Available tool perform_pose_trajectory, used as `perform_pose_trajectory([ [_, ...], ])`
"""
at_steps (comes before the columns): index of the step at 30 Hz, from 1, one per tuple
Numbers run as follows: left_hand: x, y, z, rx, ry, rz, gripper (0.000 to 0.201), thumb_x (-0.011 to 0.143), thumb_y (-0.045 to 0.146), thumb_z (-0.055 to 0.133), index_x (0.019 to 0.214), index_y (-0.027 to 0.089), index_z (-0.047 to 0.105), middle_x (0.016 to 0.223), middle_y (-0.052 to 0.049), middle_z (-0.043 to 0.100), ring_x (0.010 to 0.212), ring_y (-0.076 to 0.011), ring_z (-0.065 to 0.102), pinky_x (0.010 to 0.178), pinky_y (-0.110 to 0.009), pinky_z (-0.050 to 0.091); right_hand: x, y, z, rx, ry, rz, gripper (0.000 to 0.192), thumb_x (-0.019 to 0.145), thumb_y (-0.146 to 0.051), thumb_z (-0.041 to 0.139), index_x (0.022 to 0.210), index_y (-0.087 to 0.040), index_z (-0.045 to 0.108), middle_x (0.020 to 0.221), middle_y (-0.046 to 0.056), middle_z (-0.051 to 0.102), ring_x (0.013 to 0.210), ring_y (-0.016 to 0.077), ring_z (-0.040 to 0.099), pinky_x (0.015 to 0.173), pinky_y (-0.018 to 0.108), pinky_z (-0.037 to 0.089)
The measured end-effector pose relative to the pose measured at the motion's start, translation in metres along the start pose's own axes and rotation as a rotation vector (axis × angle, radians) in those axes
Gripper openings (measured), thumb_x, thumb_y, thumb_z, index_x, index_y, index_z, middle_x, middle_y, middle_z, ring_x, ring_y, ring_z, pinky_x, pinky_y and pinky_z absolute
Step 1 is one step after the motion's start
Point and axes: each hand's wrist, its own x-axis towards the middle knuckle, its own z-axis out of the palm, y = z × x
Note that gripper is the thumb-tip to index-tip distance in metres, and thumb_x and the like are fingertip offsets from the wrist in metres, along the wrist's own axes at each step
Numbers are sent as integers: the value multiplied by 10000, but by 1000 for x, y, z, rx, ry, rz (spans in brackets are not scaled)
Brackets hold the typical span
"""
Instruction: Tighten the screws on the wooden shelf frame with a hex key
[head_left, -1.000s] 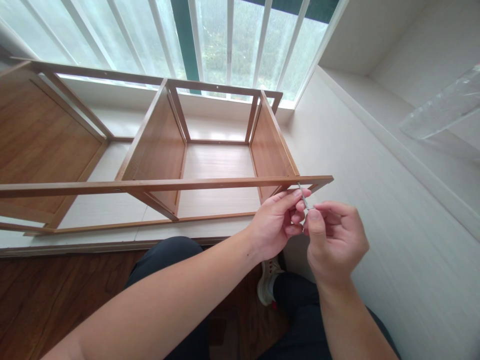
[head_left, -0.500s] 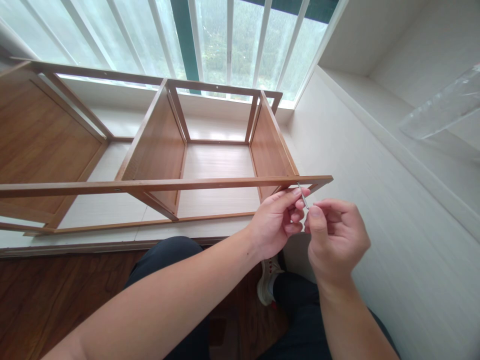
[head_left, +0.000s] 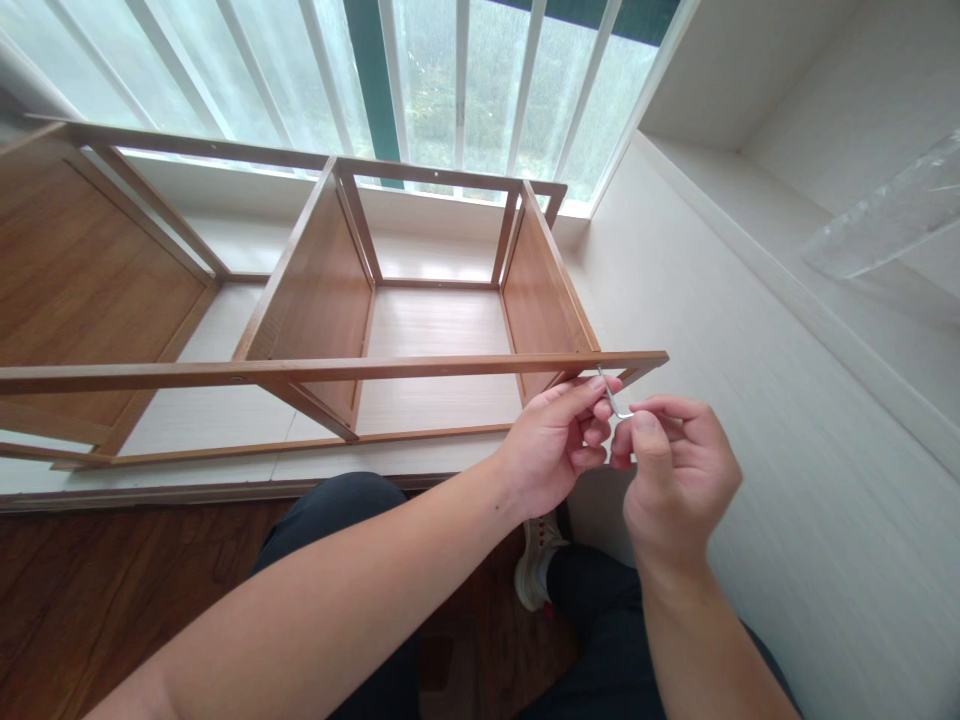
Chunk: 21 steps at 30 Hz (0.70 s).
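A bent metal Allen key (head_left: 611, 398) reaches from the front rail of a brown wooden shelf frame (head_left: 420, 367) to my fingers. Its long arm points up at the rail near the right end, beside the end panel (head_left: 544, 270). My left hand (head_left: 559, 430) is closed around the long arm just under the rail. With thumb and forefinger, my right hand (head_left: 679, 465) pinches the short bent arm. The key's tip meets the rail's underside edge; whatever it sits in is too small to make out.
The shelf frame lies on its side on a pale ledge (head_left: 442, 335) below a barred window (head_left: 427, 90). A pale wall (head_left: 720, 330) bounds the right side. Clear plastic wrapping (head_left: 877, 220) rests on a shelf at upper right. My shoe (head_left: 536, 565) is below my hands.
My right hand has shifted slightly right, and the key's bent short arm now shows between its fingertips and the long arm. The left hand keeps its grip in nearly the same place.
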Motion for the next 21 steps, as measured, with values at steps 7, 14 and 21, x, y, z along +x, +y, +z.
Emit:
perform_pose_trajectory([
  [7, 1, 0, -1, 16, -4, -5, 344, 739, 370, 892, 926, 140, 718, 665, 55, 528, 507, -36, 459, 401, -139, 281, -1, -2, 1, 65, -39, 99, 141, 937, -325, 681, 933, -184, 680, 616, -36, 614, 505, 111, 583, 464, 213, 462],
  [14, 0, 1, -1, 27, -35, 9, 301, 771, 363, 866, 908, 146, 710, 624, 62, 529, 476, -53, 490, 394, -157, 342, 1, 5, -2, 195, -115, 199, 95, 915, -283, 679, 938, -191, 690, 680, -16, 653, 514, 99, 546, 453, 205, 430],
  [21, 1, 1, -3, 35, -44, 9, 316, 761, 375, 872, 908, 147, 709, 630, 63, 527, 476, -54, 484, 405, -171, 362, 0, 6, -3, 228, -143, 227, 99, 919, -286, 684, 935, -190, 701, 706, -8, 659, 546, 103, 556, 465, 210, 431],
])
